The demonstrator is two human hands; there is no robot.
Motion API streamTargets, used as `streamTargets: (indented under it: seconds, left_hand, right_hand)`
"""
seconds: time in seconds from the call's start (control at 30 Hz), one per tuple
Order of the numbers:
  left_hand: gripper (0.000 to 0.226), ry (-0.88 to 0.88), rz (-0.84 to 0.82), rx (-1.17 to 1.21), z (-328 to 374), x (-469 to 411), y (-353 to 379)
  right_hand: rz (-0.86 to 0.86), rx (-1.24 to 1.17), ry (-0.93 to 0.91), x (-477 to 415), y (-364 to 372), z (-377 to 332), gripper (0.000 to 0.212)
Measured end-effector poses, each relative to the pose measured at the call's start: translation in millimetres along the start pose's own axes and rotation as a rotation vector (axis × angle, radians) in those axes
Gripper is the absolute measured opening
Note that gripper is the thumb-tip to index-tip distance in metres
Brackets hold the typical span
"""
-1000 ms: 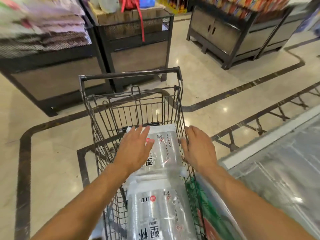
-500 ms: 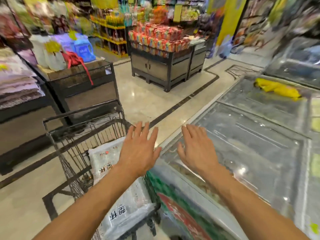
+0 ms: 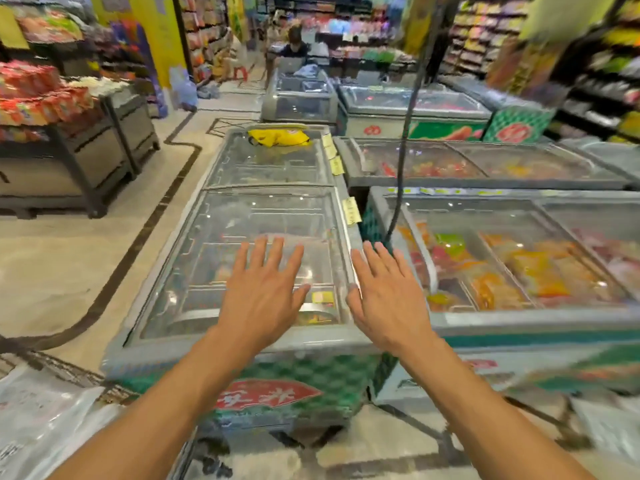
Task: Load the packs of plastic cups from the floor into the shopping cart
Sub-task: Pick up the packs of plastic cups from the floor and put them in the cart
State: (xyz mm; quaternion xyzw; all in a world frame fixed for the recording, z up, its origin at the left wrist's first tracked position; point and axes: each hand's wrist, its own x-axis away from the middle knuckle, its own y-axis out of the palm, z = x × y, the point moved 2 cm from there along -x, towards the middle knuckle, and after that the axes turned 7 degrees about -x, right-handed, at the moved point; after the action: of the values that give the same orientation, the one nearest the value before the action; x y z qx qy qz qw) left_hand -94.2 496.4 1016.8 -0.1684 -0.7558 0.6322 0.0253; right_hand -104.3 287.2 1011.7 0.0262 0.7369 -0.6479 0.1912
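Left hand (image 3: 263, 299), right hand (image 3: 388, 299) both splayed, holding nothing, hovering over glass-top freezer (image 3: 270, 216) (frozen packets inside, blurry). Cup packs (image 3: 38, 420) lower left, probably in cart (image 3: 86, 377).

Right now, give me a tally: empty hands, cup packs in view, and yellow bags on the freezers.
Empty hands: 2, left hand and right hand, both open.
Cup packs: 2, pack at lower left and pack at lower right, both blurred.
Yellow bag: 1, on a freezer lid.
Total: 5.
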Motion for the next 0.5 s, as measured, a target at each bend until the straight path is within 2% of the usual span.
streamTargets:
  seconds: [0.13, 0.27, 0.4, 0.5]
  left_hand:
    - [0.072, 0.164, 0.029, 0.004, 95, -15, -19]
    - [0.07, 0.344, 0.049, 0.035, 199, -25, -48]
    - [0.081, 0.526, 0.076, 0.085, 302, -29, -73]
    - [0.08, 0.636, 0.097, 0.135, 379, -35, -86]
  right_hand:
    - [-0.018, 0.068, 0.207, 73, -31, 78, 0.076]
    - [0.005, 0.131, 0.381, 149, -66, 154, 0.069]
    - [0.03, 0.169, 0.567, 227, -94, 232, 0.069]
    - [0.067, 0.15, 0.695, 286, -115, 291, 0.07]
